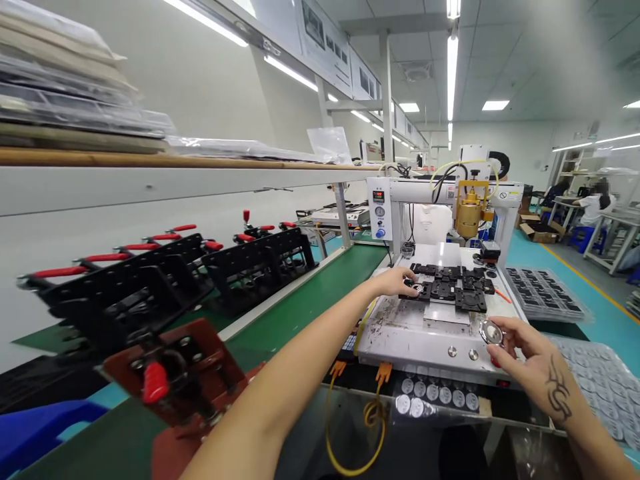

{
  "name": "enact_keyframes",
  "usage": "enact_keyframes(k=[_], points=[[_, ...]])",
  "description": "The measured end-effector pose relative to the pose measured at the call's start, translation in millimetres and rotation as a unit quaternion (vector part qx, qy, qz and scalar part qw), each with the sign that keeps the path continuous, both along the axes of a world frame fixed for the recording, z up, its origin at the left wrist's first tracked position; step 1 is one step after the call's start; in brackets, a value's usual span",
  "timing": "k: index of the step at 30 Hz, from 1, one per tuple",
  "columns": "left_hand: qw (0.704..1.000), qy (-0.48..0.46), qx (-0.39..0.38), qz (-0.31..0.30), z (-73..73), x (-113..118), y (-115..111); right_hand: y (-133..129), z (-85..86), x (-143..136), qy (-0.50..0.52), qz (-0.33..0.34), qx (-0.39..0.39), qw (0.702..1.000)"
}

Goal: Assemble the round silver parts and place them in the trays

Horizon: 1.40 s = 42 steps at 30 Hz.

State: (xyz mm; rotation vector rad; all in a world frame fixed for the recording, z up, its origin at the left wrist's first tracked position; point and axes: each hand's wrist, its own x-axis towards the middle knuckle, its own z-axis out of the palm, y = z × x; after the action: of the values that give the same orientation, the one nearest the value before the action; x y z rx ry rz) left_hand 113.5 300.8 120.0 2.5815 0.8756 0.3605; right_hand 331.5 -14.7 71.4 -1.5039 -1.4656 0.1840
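Observation:
My right hand (525, 353) pinches a round disc (491, 332) with a shiny silver rim and a whitish middle, held tilted in front of the machine's base. Farther forward, my left hand (395, 283) reaches to the left side of a black fixture (443, 288) with round recesses. Its fingertips are closed together at a small round part there; what they grip is too small to make out. The fixture rests on the white bed (400, 327) of a benchtop machine, below its brass-coloured head (469, 217).
Clear trays hold black parts (545, 293) and round discs (600, 387) at right. More discs (445, 395) lie below the machine's front edge. Red-handled black clamps (150, 273) and a red-brown clamp fixture (185, 373) stand left. A yellow cable (327, 427) hangs in front.

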Motion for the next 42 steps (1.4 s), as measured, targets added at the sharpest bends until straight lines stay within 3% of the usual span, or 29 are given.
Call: enact_keyframes(k=[4,10,17,20,23,28,32,34,36,38,41,42], points=[[1.0,-0.004,-0.014,-0.013,4.8,8,2,14,-0.1,12,-0.007,0.01,-0.016,1.0],[0.993,-0.114,0.002,-0.003,19.6,-4,-15,95,20.7,4,-0.062,0.03,-0.018,0.997],[0.962,-0.272,-0.019,0.008,43.4,-45,-74,210,28.5,-18,-0.158,0.097,-0.089,0.979],[0.949,-0.312,-0.036,0.026,46.0,-69,-104,238,25.1,-25,-0.188,0.115,-0.139,0.966],[0.946,-0.319,-0.043,0.039,39.7,-97,-125,248,22.0,-25,-0.216,0.138,-0.171,0.951],[0.947,-0.312,-0.037,0.073,25.2,-130,-147,248,18.8,-26,-0.247,0.133,-0.15,0.948],[0.945,-0.316,-0.039,0.078,18.7,-123,-161,243,21.9,-35,-0.251,0.098,-0.111,0.956],[0.941,-0.327,-0.042,0.08,10.2,-116,-169,228,23.5,-32,-0.242,0.075,-0.078,0.964],[0.935,-0.337,-0.041,0.102,-5.4,-114,-180,195,21.2,-17,-0.228,0.046,-0.042,0.972],[0.931,-0.337,-0.04,0.135,-27.8,-121,-192,144,11.2,8,-0.206,-0.005,0.0,0.979],[0.928,-0.324,-0.044,0.178,-67.5,-137,-205,56,-21.4,49,-0.157,-0.152,0.104,0.97],[0.928,-0.32,-0.052,0.182,-80.2,-141,-207,30,-36.0,61,-0.15,-0.199,0.106,0.963]])
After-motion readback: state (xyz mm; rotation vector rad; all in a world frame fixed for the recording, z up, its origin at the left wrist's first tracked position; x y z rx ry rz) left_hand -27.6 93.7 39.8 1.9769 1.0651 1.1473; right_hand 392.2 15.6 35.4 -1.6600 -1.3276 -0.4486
